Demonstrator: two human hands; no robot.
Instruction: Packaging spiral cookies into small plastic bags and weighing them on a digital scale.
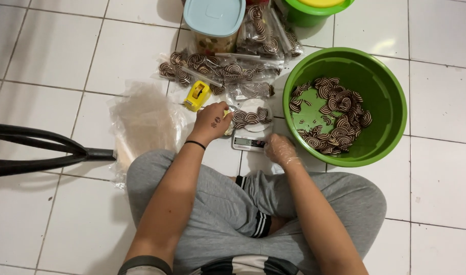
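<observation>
The person sits cross-legged on a white tiled floor (49,56), looking down at both hands. The left hand (212,121) rests its grip closed on the edge of a clear bag of striped spiral cookies (249,117), which lies on a small kitchen scale (249,140) straight ahead of the knees. A black band circles that wrist.

The right hand (280,150), inside a thin clear plastic glove, hangs just beside the scale's right edge with the fingers loosely curled. It seems to hold nothing, though the glove and the angle make that hard to judge.

To the right of the scale stands a large green basin (391,102) with loose cookies of the same kind heaped in its bottom. Just beyond the left hand lies a yellow tape dispenser (197,95). Further back, filled cookie bags (217,71) are piled beside a container with a pale blue lid (214,16). A stack of empty clear bags (144,122) lies left of the left arm.
</observation>
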